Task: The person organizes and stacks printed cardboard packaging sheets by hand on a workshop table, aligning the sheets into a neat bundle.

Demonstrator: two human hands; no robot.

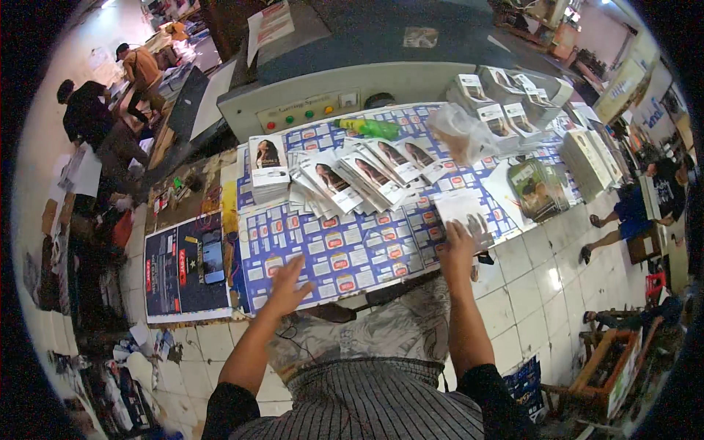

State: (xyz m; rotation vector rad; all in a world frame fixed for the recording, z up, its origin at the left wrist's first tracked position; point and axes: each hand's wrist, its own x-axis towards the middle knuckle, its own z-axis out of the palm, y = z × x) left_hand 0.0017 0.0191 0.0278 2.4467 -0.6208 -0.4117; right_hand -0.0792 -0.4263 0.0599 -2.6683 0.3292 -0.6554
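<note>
My left hand [288, 287] hovers over the near edge of the blue printed sheet [293, 235], fingers spread and holding nothing. My right hand [456, 248] grips the near edge of a white booklet [458, 204] with a dark picture on it; whether more lie under it I cannot tell. Left of that booklet, several similar booklets [356, 174] are fanned out in overlapping piles, with a woman's picture on their covers. A neat stack of the same booklets [269, 165] stands at the back left of the sheet.
Behind the sheet are a green bottle [370, 128], a plastic bag [458, 132] and a machine's button panel [308, 106]. More booklet stacks [506, 121] stand at the back right, near a dark green package [539, 187]. A phone [213, 262] lies at left. Other people [139, 73] are farther off.
</note>
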